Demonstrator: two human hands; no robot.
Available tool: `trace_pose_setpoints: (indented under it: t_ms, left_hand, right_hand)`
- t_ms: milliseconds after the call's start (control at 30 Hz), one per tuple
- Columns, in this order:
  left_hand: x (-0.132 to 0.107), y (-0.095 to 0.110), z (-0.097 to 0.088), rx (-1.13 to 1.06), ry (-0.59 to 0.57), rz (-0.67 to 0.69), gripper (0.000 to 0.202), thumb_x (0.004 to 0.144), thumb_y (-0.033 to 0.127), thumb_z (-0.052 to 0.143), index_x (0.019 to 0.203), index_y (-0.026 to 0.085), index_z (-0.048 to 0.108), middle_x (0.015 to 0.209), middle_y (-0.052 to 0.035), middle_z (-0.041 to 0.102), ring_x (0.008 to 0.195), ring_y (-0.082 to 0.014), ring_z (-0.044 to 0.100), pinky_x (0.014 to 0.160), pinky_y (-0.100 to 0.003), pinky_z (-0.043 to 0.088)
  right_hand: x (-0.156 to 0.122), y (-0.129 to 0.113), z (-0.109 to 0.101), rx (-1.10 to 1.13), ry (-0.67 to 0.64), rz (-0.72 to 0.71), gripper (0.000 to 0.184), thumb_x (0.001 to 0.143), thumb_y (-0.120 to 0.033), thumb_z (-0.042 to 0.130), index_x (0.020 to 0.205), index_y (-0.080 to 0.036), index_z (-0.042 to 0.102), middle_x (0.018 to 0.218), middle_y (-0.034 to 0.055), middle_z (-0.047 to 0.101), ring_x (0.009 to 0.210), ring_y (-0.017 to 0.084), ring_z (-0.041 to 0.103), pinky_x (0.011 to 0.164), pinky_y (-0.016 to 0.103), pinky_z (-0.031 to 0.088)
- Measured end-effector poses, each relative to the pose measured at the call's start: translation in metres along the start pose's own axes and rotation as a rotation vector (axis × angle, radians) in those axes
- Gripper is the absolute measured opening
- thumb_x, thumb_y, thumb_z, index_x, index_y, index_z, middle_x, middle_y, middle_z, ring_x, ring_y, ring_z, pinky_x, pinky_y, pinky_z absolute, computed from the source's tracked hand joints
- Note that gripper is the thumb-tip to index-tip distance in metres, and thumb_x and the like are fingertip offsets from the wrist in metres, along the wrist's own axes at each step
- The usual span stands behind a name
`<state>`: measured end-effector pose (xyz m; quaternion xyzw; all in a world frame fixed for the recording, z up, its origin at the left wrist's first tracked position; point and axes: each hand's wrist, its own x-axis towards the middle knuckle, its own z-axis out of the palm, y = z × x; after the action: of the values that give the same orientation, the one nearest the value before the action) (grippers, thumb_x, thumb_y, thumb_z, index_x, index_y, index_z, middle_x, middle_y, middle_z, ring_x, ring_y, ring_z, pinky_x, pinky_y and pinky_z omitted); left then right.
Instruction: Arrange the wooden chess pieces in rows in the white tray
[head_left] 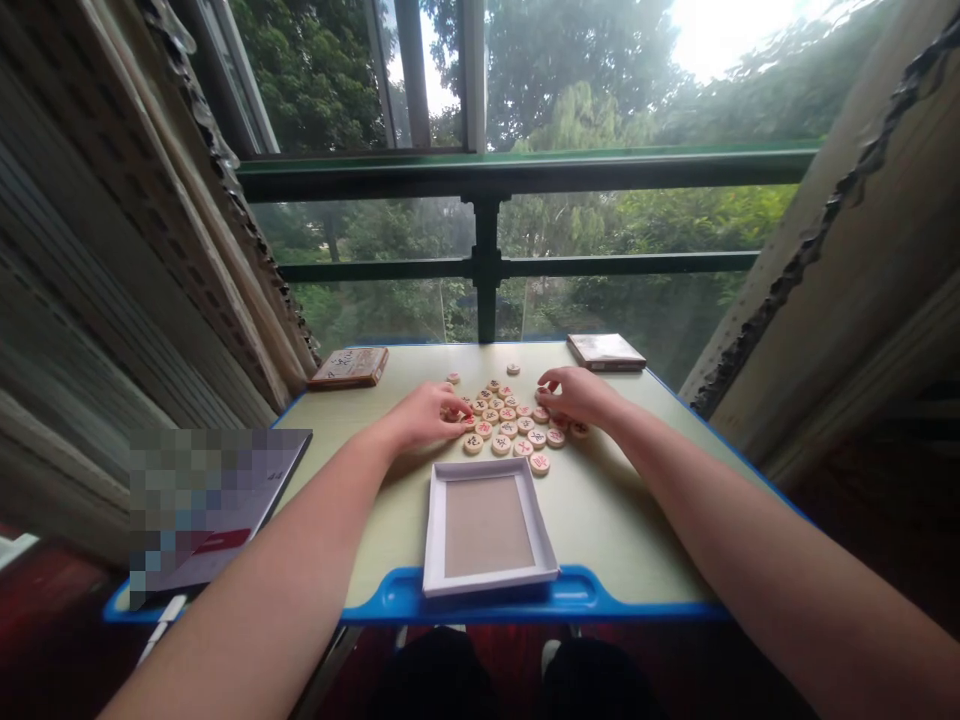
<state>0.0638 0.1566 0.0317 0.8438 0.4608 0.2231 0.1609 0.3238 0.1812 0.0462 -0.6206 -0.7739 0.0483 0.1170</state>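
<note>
A loose cluster of round wooden Chinese chess pieces, marked with red or black characters, lies mid-table. My left hand is at the cluster's left edge, fingers curled down and closed around a chess piece with red on it. On the opposite side, my right hand bends its thumb and fingers about another chess piece, partly hidden by them. Two single pieces, one of them a chess piece, lie farther back. In front of the cluster sits an open, shallow white box tray, its brown bottom showing.
A brown box lies at the back left, and a flat whitish box at the back right. A grey flat item, partly pixelated, rests on the left side. The table has a blue rim; curtains and a window with green rails stand beyond.
</note>
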Motion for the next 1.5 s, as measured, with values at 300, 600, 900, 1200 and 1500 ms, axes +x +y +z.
trace_pose_setpoints:
  t_ms: [300,600,900,1200,1500]
  left_hand:
    - [-0.004,0.005,-0.012,-0.08,-0.066,-0.149,0.031,0.062,0.038,0.068,0.086,0.018,0.071,0.096,-0.0079,0.063,0.088,-0.0213,0.059,0.078,-0.03,0.047]
    - [0.002,-0.004,-0.006,-0.013,0.116,-0.124,0.025,0.064,0.036,0.065,0.081,0.019,0.07,0.092,-0.0068,0.063,0.091,-0.0213,0.057,0.081,-0.031,0.046]
    - [0.007,-0.017,-0.005,0.183,0.332,-0.307,0.02,0.069,0.035,0.059,0.077,0.017,0.064,0.09,-0.0078,0.065,0.081,-0.0194,0.06,0.074,-0.029,0.046]
    - [0.007,-0.03,-0.008,-0.003,0.433,-0.467,0.018,0.07,0.031,0.06,0.081,0.017,0.059,0.086,-0.0068,0.068,0.076,-0.0181,0.061,0.071,-0.029,0.046]
    - [0.005,-0.021,-0.008,-0.11,0.393,-0.289,0.026,0.064,0.037,0.068,0.081,0.018,0.061,0.087,-0.0041,0.068,0.061,-0.0133,0.055,0.061,-0.028,0.043]
  right_hand:
    - [-0.002,-0.004,-0.004,0.08,-0.041,0.023,0.026,0.077,-0.038,0.057,0.093,-0.021,0.07,0.094,0.0044,0.07,0.074,0.016,0.06,0.056,0.023,0.039]
    - [-0.014,-0.029,-0.004,0.1,0.13,-0.286,0.022,0.08,-0.02,0.054,0.093,-0.022,0.071,0.094,0.0066,0.066,0.092,0.02,0.055,0.079,0.029,0.043]
    - [-0.024,-0.051,0.008,0.153,0.053,-0.496,0.019,0.083,-0.026,0.056,0.089,-0.023,0.073,0.096,0.0073,0.064,0.09,0.02,0.054,0.084,0.034,0.042]
    - [-0.029,-0.06,0.009,0.171,-0.028,-0.476,0.018,0.081,-0.029,0.06,0.092,-0.025,0.073,0.095,0.0069,0.062,0.089,0.019,0.054,0.076,0.029,0.042]
    - [-0.031,-0.065,0.009,0.178,-0.043,-0.403,0.021,0.076,-0.035,0.062,0.091,-0.024,0.072,0.092,0.0055,0.063,0.088,0.02,0.055,0.077,0.03,0.042]
